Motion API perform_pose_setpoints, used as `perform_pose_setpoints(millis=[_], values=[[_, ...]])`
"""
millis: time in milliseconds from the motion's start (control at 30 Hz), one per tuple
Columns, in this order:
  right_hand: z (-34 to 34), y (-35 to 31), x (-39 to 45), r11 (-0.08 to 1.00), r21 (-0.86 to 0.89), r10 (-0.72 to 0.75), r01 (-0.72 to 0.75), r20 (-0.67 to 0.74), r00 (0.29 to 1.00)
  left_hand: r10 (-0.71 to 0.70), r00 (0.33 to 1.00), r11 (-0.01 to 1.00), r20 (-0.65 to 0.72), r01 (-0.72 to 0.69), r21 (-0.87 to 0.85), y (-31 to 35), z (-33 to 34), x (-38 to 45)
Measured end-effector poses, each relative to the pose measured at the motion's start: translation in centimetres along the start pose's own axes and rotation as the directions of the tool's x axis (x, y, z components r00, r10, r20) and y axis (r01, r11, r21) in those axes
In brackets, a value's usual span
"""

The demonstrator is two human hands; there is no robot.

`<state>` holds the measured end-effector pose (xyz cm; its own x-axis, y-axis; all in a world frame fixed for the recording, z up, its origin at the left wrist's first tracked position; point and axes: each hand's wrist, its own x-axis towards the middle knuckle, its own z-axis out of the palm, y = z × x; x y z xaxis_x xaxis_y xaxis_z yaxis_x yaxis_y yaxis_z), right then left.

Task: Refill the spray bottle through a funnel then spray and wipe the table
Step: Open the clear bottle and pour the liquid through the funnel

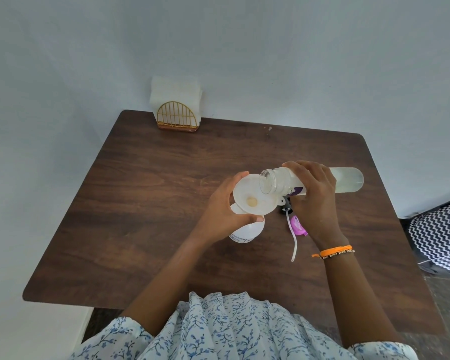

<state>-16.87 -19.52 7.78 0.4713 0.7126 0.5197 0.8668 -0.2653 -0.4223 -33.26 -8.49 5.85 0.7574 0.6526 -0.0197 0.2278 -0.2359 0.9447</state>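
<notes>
A white spray bottle (247, 229) stands on the dark wooden table (151, 193) with a white funnel (252, 196) set in its neck. My left hand (226, 206) is wrapped around the funnel's rim and the bottle's neck. My right hand (315, 198) grips a clear refill bottle (346, 180), tipped nearly flat, its open mouth over the funnel's right edge. Clear liquid sits in the bottle's far end. The removed spray head with its long dip tube (291, 235) lies on the table just right of the spray bottle, partly hidden under my right hand.
A purple cap (298, 226) lies beside the dip tube. A gold wire holder with white napkins (176, 110) stands at the table's back left edge against the wall. A black-and-white zigzag cushion (442, 235) sits off the table's right side.
</notes>
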Motion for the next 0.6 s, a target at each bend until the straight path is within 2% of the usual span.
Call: perform_pose_setpoints(millis=[600], values=[[0.14,-0.1,0.12,1.0,-0.01,0.014,-0.014,-0.015,1.0,0.008,1.0,1.0,0.01,-0.009,0.024,0.08,-0.15,0.08]])
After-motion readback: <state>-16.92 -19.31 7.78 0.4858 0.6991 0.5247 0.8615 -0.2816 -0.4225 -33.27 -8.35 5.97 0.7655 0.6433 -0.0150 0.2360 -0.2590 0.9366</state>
